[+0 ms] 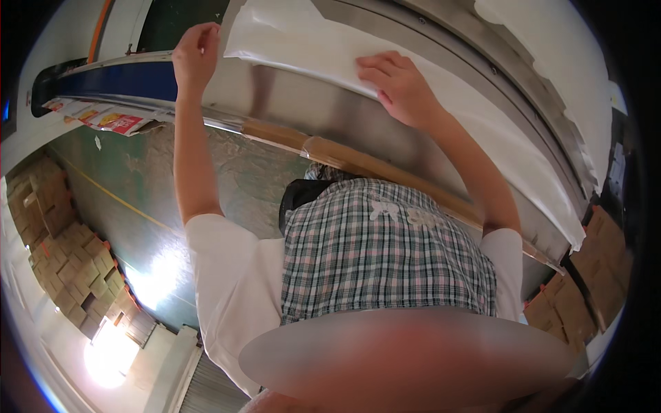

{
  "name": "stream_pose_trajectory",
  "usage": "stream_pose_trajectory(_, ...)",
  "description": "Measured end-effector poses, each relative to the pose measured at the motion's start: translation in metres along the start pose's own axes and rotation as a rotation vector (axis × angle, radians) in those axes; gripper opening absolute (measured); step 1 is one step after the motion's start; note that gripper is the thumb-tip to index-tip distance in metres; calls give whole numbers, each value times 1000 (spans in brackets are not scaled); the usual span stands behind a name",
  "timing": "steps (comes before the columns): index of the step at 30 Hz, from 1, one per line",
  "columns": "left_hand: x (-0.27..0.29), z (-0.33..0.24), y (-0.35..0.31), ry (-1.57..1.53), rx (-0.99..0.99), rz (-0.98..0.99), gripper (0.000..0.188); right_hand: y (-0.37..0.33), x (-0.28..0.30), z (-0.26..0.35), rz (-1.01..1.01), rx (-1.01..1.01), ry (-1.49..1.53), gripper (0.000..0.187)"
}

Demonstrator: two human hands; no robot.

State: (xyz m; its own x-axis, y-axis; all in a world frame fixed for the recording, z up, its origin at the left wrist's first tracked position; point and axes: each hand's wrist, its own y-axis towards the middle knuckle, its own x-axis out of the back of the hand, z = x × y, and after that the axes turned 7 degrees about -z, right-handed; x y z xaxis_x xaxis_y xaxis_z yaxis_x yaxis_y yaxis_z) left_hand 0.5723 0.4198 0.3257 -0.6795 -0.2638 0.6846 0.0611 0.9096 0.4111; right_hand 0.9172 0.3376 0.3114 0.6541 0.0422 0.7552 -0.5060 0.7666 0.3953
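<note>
A long white sheet (289, 38), which looks like thin plastic film, stretches along a metal worktop and runs down toward the right. My left hand (197, 55) is raised just beyond the sheet's left end, its fingers curled together. Whatever may be between those fingertips is too small to make out. My right hand (399, 86) rests over the sheet near its front edge, palm down, with the fingers loosely bent and slightly apart. Nothing shows in its grasp. Bare metal worktop (303, 89) lies between the two hands, in front of the sheet.
Brown tape or cardboard (358, 162) covers the worktop's front edge, close to my checked apron (385, 255). A blue belt-like surface (124, 81) extends left, with printed packaging (117, 118) below it. Stacked cartons (69, 268) stand far left, more cartons (564, 303) at right.
</note>
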Motion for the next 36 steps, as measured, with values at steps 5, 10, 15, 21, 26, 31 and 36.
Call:
stream_pose_trajectory(5, -4, -43, 12, 25, 38, 89, 27, 21, -17, 12, 137, 160, -108, 50)
stream_pose_trajectory(10, -19, -37, 36, -235, 240, 305, 54, 31, -20, 18, 95, 177, -89, 53)
stream_pose_trajectory(15, -27, -14, 41, -938, 385, 347, 34, 26, -21, 17, 65, 163, -62, 51)
stream_pose_trajectory(21, -8, 34, 1, -923, 543, 173, 24, 24, -25, 12, 60, 172, -32, 48)
stream_pose_trajectory(26, 2, 3, 17, -836, 699, 242, 23, 22, -33, 15, 121, 213, -65, 40)
stream_pose_trajectory(31, -14, 14, 51, -688, 742, 660, 38, 27, -32, 23, 145, 250, -42, 38)
stream_pose_trajectory(36, -8, -5, 38, -605, 518, 584, 42, 15, -25, 14, 55, 164, -27, 39)
